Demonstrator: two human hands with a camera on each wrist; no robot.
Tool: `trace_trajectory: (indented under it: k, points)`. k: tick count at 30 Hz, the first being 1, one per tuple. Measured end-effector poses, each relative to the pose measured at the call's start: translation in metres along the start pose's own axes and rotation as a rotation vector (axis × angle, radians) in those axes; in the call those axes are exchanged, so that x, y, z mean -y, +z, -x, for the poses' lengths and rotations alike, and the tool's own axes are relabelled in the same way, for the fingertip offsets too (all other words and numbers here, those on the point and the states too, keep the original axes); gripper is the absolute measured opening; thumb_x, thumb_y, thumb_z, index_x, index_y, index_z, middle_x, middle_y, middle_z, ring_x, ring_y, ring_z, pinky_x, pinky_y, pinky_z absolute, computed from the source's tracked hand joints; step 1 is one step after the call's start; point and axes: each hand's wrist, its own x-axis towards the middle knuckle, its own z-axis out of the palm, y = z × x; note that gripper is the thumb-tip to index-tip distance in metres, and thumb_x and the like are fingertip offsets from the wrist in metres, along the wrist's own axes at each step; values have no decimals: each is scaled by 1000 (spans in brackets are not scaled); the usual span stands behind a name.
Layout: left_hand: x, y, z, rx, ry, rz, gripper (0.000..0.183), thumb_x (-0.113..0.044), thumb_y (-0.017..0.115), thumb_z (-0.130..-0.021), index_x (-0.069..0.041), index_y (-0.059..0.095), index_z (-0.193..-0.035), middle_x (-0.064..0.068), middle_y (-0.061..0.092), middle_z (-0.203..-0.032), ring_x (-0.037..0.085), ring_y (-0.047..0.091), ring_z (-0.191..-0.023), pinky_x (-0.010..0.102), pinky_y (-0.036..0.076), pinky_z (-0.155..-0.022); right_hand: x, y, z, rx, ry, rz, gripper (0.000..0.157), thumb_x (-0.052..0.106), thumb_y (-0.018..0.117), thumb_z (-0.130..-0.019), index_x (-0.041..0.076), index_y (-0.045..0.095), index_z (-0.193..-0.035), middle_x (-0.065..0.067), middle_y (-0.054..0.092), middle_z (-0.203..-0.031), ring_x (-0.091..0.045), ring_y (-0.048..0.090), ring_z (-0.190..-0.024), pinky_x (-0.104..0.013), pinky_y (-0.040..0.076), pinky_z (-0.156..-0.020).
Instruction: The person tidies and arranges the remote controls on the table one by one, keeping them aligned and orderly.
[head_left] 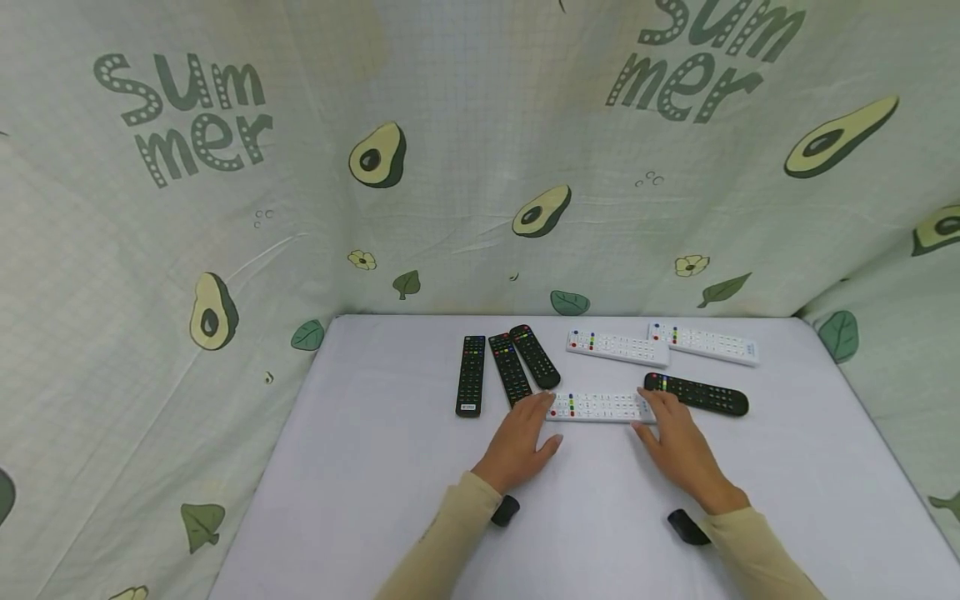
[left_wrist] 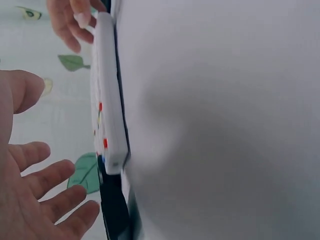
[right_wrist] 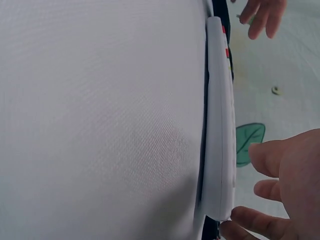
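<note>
A white remote control [head_left: 600,407] with coloured buttons lies lengthwise across the table between the two hands. My left hand [head_left: 519,442] is at its left end, thumb spread away from the fingers. In the left wrist view that left hand [left_wrist: 42,185] has its fingers apart and relaxed, with nothing between them. At the opposite end is my right hand [head_left: 681,446], its fingers reaching over the remote's right end. The right wrist view shows the right hand [right_wrist: 285,185] loosely spread, fingertips right at the end of the white remote [right_wrist: 217,120].
Left of centre lie three black remotes, an upright one [head_left: 470,377], a slanted one [head_left: 510,367] and another slanted one [head_left: 535,357]. Two white remotes, one nearer [head_left: 618,348] and one farther [head_left: 705,343], sit behind a black remote [head_left: 697,394]. A patterned cloth [head_left: 450,100] hangs behind the table.
</note>
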Motion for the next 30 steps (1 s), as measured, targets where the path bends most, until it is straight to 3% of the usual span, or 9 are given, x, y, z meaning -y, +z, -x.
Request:
trace_trajectory:
  k: [5,14,18,25,30]
  points:
    - [-10,6,-2,42,-35,119,64,-42,49,-94,-19,22,-147,-1,26,-149,13,22,-136,32,25,-108,0,0,-2,4,24,3,56,14,64,-87,0,40,-135,-22,40,-126,-41,39,-117,-57,36,-92]
    - [-20,17,-3,113,-125,179,66,-45,49,-93,-20,21,-147,0,18,-152,15,16,-138,35,24,-108,0,1,-6,33,81,-42,52,13,61,-89,-1,40,-135,-24,38,-127,-43,40,-117,-59,36,-92]
    - [-24,16,-4,120,-142,226,65,-45,48,-93,-21,20,-148,-2,14,-153,16,14,-139,37,23,-109,1,-1,-6,36,119,-91,51,8,60,-89,-2,41,-134,-25,37,-127,-43,41,-116,-58,36,-93]
    - [-25,15,-4,98,-148,312,62,-42,48,-94,-21,23,-147,-2,15,-152,16,15,-138,37,23,-108,-1,-2,-6,31,173,-148,52,2,65,-83,-6,45,-131,-24,39,-119,-29,49,-87,-43,47,-71]
    - [-25,15,-5,81,-156,353,59,-42,48,-94,-21,26,-145,-4,17,-151,16,15,-138,38,23,-109,-2,-4,-4,28,188,-203,53,-1,67,-80,-8,47,-128,-27,39,-117,-34,51,-93,-47,48,-77]
